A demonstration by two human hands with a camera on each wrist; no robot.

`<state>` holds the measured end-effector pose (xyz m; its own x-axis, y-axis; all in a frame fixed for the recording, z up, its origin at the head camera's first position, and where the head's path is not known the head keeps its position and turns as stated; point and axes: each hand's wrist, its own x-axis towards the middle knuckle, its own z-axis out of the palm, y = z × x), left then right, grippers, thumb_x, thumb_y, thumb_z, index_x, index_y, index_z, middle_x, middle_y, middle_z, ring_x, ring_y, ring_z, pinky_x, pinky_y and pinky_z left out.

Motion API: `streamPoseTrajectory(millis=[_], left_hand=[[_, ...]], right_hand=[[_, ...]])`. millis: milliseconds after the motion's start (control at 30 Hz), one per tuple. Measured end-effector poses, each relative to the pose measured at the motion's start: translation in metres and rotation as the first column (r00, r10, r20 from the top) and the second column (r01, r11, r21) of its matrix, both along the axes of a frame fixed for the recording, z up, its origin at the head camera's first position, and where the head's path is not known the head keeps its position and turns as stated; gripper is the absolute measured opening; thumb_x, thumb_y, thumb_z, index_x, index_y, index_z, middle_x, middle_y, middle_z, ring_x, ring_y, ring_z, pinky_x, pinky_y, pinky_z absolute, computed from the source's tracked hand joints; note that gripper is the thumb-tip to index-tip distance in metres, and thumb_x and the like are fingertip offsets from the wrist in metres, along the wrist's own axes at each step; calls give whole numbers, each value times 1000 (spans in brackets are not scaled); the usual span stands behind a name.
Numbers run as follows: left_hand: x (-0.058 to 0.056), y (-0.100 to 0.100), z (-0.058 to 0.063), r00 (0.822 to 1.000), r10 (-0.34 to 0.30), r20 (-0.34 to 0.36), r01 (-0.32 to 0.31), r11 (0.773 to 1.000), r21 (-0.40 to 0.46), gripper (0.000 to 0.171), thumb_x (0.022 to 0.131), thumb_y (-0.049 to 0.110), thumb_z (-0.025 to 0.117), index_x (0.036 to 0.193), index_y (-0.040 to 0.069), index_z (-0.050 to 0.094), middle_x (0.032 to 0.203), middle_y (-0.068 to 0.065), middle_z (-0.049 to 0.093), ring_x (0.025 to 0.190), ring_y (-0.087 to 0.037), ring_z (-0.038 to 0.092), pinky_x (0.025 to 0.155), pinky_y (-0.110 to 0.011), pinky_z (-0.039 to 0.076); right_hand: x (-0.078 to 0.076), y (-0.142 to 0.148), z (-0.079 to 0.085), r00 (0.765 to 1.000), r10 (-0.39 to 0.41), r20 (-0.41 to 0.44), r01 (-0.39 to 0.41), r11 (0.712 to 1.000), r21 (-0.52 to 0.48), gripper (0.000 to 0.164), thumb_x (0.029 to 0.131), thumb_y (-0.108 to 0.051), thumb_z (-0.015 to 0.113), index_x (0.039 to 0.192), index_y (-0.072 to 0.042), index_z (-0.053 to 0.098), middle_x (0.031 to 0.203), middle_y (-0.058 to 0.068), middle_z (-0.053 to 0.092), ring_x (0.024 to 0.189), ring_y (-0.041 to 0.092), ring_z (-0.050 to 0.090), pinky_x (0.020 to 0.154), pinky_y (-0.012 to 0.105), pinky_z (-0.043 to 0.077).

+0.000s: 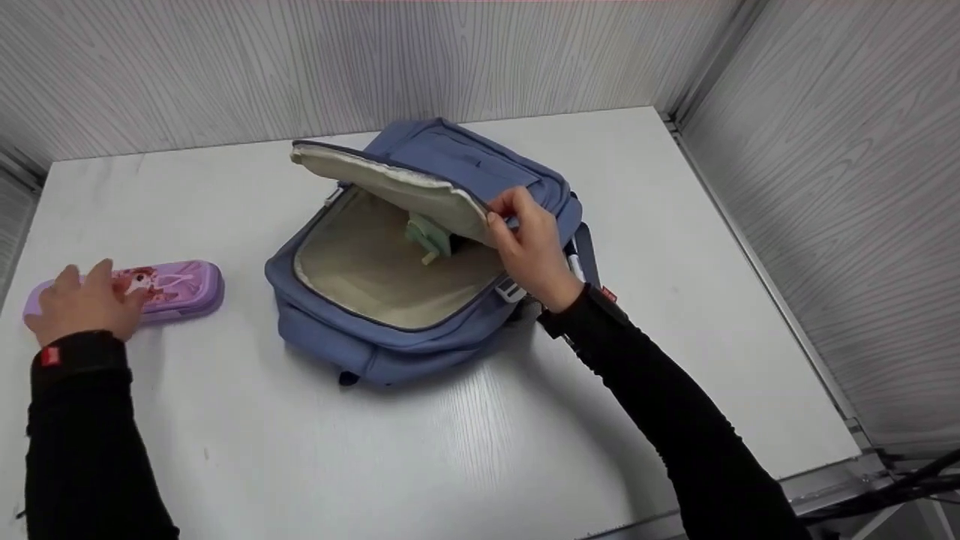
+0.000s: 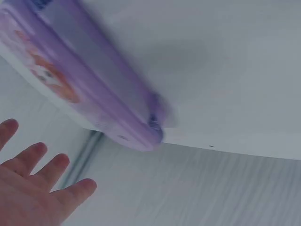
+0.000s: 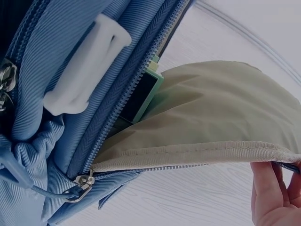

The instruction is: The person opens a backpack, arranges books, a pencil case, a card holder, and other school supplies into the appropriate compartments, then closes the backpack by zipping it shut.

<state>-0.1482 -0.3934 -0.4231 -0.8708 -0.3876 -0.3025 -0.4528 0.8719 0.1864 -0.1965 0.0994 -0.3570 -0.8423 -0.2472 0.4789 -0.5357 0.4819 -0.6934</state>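
A blue backpack (image 1: pixel 330 337) lies on the table with its main compartment unzipped, showing a beige lining. My right hand (image 1: pixel 534 251) pinches the edge of the backpack's flap (image 1: pixel 397 184) and holds it raised. Inside, partly covered by the flap, is a mint-green object (image 1: pixel 431 236); the right wrist view shows its dark face and green rim. At the left, a purple pencil case (image 1: pixel 191 289) with an orange-and-white cartoon picture lies on the table. My left hand (image 1: pixel 86 307) is over its left end, and in the left wrist view the fingers (image 2: pixel 56 165) are spread apart beside the case.
The white table (image 1: pixel 300 457) is bounded by a wood-grain panel (image 1: pixel 262 67) at the back and another on the right. A white buckle (image 1: pixel 511 289) and a strap (image 1: pixel 586 251) sit at the backpack's right side. Dark cables (image 1: pixel 900 487) run near the front right corner.
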Motion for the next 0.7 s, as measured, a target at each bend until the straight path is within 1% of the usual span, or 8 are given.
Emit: streamPoseTrajectory(millis=[67, 133, 200, 267, 400, 500, 600, 700], left_hand=[[8, -17, -17, 998, 55, 23, -54, 998, -27, 68, 104, 34, 39, 157, 2, 9, 159, -37, 1, 144, -62, 8, 113, -79, 11], [13, -30, -32, 996, 82, 45, -80, 996, -44, 70, 105, 35, 37, 158, 5, 3, 160, -35, -5, 146, -61, 3, 112, -80, 6], [18, -39, -43, 994, 87, 65, -84, 996, -40, 72, 105, 36, 37, 157, 6, -2, 160, -34, -10, 146, -60, -1, 112, -80, 4], [21, -41, -50, 994, 77, 80, -75, 997, -37, 74, 104, 36, 38, 157, 6, -5, 159, -34, -11, 146, -60, -3, 112, -80, 2], [27, -33, -51, 994, 53, 97, -51, 998, -21, 78, 103, 33, 41, 155, 1, -7, 159, -34, -10, 146, -59, -5, 112, -79, 0], [29, -24, -47, 995, 54, 85, -52, 998, -34, 76, 103, 27, 45, 155, -4, -2, 159, -36, -3, 146, -58, -4, 113, -78, -1], [29, -19, -45, 997, 52, 56, -47, 996, -81, 71, 99, 20, 52, 153, -5, 12, 155, -39, 11, 147, -56, 3, 115, -77, 2], [29, -19, -47, 1000, 21, 14, -19, 992, -129, 66, 92, 13, 60, 146, -5, 27, 146, -42, 25, 143, -57, 17, 115, -76, 5]], right_hand=[[1, 0, 0, 1000, -1, 3, 1, 1000, -3, 9, 97, -4, 51, 99, 3, 57, 97, 20, 66, 85, 27, 64, 66, 22, 46], [1, 0, 1, 1000, 0, 7, 0, 1000, -7, 9, 97, -4, 51, 99, 4, 57, 98, 20, 66, 86, 27, 65, 66, 22, 45], [2, 1, 0, 1000, -2, 12, 2, 1000, -9, 9, 97, -4, 52, 99, 3, 57, 98, 20, 67, 87, 26, 65, 66, 21, 45], [3, 1, 0, 1000, 0, 16, 0, 1000, -11, 9, 97, -4, 52, 99, 4, 57, 99, 20, 67, 88, 27, 66, 65, 21, 45], [4, 1, -1, 1000, 8, 24, -7, 1000, -9, 8, 97, -3, 52, 99, 3, 57, 100, 20, 67, 89, 27, 67, 64, 21, 44], [4, 1, -2, 1000, 10, 25, -10, 1000, -7, 8, 97, -3, 52, 98, 2, 57, 99, 20, 67, 88, 26, 66, 64, 20, 43], [4, 0, -2, 1000, 6, 19, -6, 1000, -9, 6, 97, -3, 52, 97, 2, 56, 97, 20, 66, 85, 25, 64, 62, 19, 41], [5, 0, -2, 1000, 3, 16, -3, 1000, -16, 5, 97, -2, 52, 96, 1, 56, 96, 19, 66, 84, 24, 63, 61, 18, 40]])
